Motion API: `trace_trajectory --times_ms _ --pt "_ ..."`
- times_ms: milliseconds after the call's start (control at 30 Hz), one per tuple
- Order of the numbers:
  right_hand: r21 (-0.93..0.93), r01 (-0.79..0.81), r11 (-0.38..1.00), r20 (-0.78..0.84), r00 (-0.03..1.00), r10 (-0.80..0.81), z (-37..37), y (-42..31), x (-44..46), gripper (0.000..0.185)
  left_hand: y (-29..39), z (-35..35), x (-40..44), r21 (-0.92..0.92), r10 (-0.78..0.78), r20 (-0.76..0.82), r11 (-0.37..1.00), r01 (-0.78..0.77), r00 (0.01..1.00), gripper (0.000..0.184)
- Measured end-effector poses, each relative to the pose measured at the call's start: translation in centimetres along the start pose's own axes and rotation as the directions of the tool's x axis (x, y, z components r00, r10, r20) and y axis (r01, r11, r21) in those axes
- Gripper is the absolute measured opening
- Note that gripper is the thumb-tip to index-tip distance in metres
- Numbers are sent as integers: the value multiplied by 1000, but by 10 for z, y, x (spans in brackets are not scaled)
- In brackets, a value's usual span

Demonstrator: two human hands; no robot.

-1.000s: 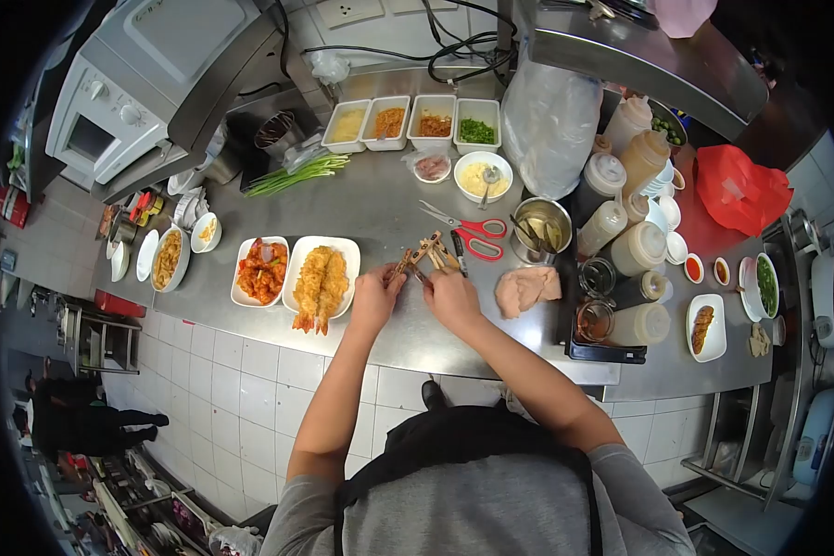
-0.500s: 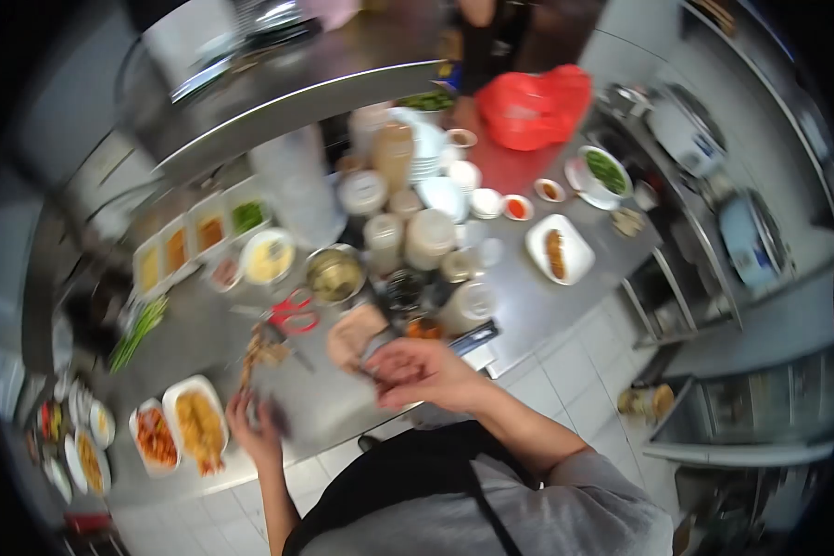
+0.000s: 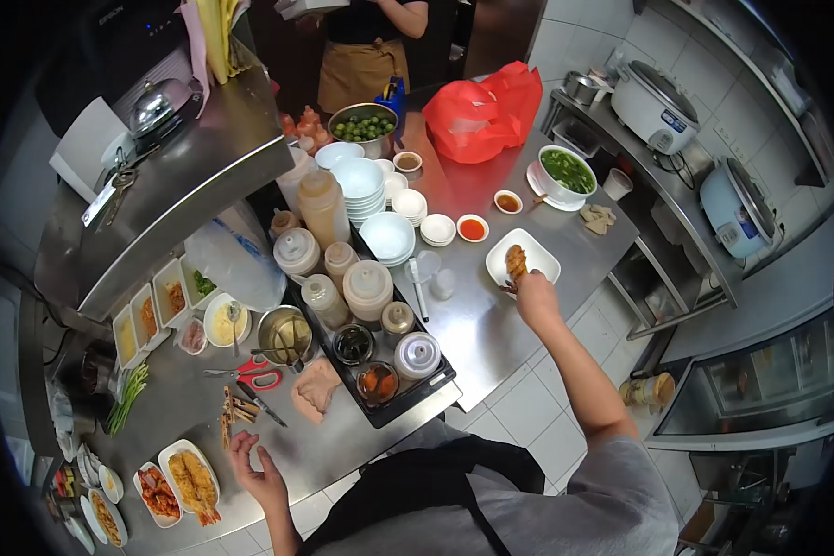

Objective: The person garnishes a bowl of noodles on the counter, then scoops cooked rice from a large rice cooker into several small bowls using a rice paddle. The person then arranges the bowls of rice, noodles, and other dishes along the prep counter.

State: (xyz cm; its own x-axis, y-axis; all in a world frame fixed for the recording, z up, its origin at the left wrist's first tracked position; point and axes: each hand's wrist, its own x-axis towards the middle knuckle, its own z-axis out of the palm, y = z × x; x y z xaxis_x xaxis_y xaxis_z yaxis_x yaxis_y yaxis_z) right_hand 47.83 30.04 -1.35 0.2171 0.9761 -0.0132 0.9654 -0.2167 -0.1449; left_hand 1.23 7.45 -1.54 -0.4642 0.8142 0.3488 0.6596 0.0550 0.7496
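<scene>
Right hand (image 3: 534, 296) moved to white dish (image 3: 543, 257), steel counter (image 3: 588, 261), tiled floor (image 3: 528, 408)

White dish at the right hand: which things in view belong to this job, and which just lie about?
Likely in the job:
- right hand
- browned food
- white dish
- perhaps wooden pieces near the left hand

Apparently lying about:
- red bag
- red-handled scissors
- green stalks

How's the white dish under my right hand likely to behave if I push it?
The white dish would probably slide rather than tip: it looks low and broad, on a smooth-looking metal counter. It likely won't flex, since its walls look rigid.
</scene>
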Motion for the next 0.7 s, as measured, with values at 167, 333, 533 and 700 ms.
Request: trace_trajectory --times_ms 167,333,533,700 --pt "-157 34 987 159 987 -9 8 -26 13 22 1 3 -11 -80 -56 33 995 59 998 19" --pt "-178 262 949 29 965 -261 -14 -57 28 52 -10 -8 -22 -46 -88 14 995 89 996 19" --pt "-156 468 870 103 884 -456 44 -100 137 75 1 -14 -21 -38 -84 55 996 87 995 18" --pt "-9 380 925 331 874 -356 57 -111 164 83 8 -22 -36 16 -83 60 996 82 995 22"
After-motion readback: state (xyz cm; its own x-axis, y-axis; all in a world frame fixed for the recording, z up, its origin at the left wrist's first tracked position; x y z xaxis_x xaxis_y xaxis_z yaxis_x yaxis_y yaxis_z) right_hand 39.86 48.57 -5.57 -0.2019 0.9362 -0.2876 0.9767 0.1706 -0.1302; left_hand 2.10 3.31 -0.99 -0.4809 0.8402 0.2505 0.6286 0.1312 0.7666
